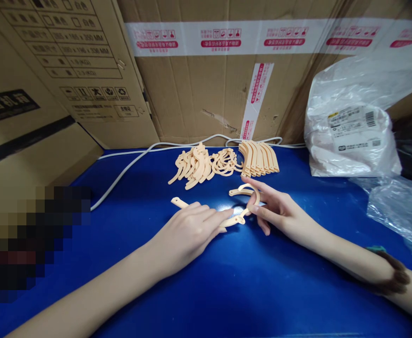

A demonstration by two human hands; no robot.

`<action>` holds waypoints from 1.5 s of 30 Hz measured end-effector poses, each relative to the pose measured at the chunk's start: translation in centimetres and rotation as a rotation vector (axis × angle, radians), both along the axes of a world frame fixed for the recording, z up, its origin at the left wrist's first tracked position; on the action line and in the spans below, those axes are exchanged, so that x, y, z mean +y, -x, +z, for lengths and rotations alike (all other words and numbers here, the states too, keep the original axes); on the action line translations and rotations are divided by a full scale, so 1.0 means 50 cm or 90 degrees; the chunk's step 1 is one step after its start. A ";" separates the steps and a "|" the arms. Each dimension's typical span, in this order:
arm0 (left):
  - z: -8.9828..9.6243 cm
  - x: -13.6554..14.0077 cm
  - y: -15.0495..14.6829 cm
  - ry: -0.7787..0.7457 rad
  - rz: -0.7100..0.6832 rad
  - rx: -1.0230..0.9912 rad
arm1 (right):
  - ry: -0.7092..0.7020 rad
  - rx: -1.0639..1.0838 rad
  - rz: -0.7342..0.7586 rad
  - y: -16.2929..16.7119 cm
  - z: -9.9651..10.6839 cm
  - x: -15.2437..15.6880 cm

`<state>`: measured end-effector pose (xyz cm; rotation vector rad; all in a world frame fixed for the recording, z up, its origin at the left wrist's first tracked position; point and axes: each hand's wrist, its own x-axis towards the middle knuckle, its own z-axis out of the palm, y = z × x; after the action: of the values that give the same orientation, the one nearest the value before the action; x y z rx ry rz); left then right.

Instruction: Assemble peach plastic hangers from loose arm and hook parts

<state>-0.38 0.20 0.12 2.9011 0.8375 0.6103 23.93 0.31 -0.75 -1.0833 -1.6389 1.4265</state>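
Note:
My left hand (pixel 197 230) is closed around a long beige plastic strip (pixel 234 220), whose holed left end sticks out past my knuckles. Between the fingertips of my right hand (pixel 274 209) is a curved beige hook (pixel 256 197), its lower end meeting the strip's right end. Whether the two parts are joined there I cannot tell. Just behind the hook a loose beige curved strip (pixel 234 192) lies on the table, partly hidden. Farther back are a pile of wide curved beige pieces (pixel 197 166), a heap of thin beige hooks (pixel 224 162) and a row of curved beige strips (pixel 260 158).
The blue tabletop (pixel 227 291) runs back to large cardboard boxes (pixel 191 94). A white cable (pixel 121 174) snakes along the back and left. At right stand a white plastic bag (pixel 350 126) with a label and crumpled clear plastic (pixel 399 211).

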 end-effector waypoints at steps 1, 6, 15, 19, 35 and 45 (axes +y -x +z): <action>-0.001 0.000 0.000 0.002 0.001 -0.001 | 0.001 0.001 -0.001 0.000 0.000 0.000; -0.004 0.000 -0.001 -0.010 0.001 -0.007 | 0.000 0.005 0.002 0.005 0.001 -0.005; -0.004 0.003 -0.001 -0.060 0.009 -0.001 | -0.018 0.014 -0.023 0.006 0.009 -0.007; 0.007 -0.004 -0.003 0.024 0.011 -0.007 | -0.030 0.015 -0.012 0.010 0.015 -0.010; 0.020 0.020 -0.018 0.800 0.156 -0.407 | -0.456 -0.456 -0.069 -0.026 0.043 0.003; 0.024 0.034 -0.014 0.996 0.312 -0.606 | -0.493 -0.464 -0.059 -0.030 0.043 0.010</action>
<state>0.32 1.88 1.32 0.8646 1.0535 0.7153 25.41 0.82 1.40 -1.2198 -2.3051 0.2173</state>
